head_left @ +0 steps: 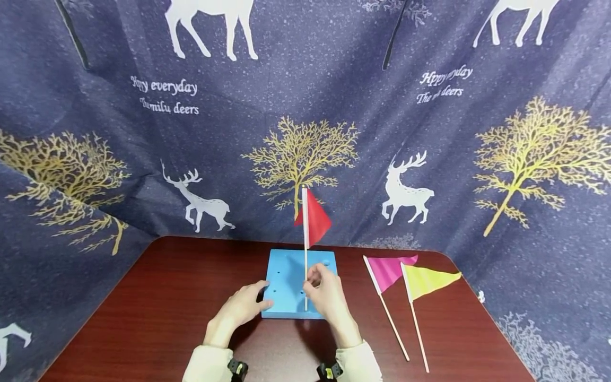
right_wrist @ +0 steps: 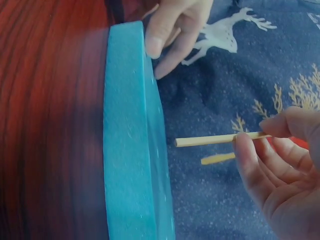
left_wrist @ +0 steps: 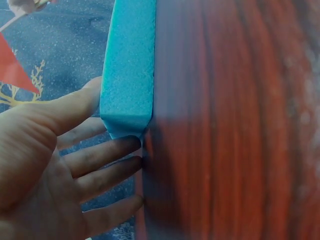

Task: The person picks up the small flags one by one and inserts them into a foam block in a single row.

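Pale sleeves (head_left: 207, 365) foremost, red flag (head_left: 317, 218) upright in the right hand (head_left: 328, 294)

Pinched by its stick (head_left: 306, 262) in right fingertips above the blue board (head_left: 291, 265). From the right wrist: stick's tip clear of the board, unreadable from the head. From the left wrist: left hand (head_left: 242, 306) spread at the board's corner. Only from the head: holes (head_left: 326, 262), plus pink flag (head_left: 385, 271) and yellow flag (head_left: 426, 281) right of the right hand.

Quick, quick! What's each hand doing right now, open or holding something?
Left hand: open, touching the edge of the blue block.
Right hand: closed, pinching the red flag by its stick.
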Demonstrator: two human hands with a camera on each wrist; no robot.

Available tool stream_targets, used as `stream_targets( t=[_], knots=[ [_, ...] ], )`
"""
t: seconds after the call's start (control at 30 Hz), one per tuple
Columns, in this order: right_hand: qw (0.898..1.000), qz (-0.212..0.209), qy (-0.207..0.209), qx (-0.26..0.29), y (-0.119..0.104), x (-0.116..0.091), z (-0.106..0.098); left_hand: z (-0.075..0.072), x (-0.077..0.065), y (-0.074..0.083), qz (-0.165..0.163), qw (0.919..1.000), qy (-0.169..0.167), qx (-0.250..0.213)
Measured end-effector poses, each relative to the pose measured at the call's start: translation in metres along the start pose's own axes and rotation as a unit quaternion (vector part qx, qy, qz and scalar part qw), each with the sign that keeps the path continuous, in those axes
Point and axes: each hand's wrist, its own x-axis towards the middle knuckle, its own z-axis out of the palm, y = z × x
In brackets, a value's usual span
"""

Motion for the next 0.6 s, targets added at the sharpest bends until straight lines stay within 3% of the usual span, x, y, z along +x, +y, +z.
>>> stream_targets(
  t=[0.33, 0.6],
  knots=[
    [1.000, -0.025, 0.011, 0.004, -0.004, 0.005, 0.010, 0.000, 0.003, 0.002, -0.001, 1.0000, 0.007, 0.006],
    [1.000, -0.004, -0.006, 0.006, -0.007, 0.019, 0.031, 0.003, 0.004, -0.001, -0.005, 0.9999, 0.003, 0.009]
  ],
)
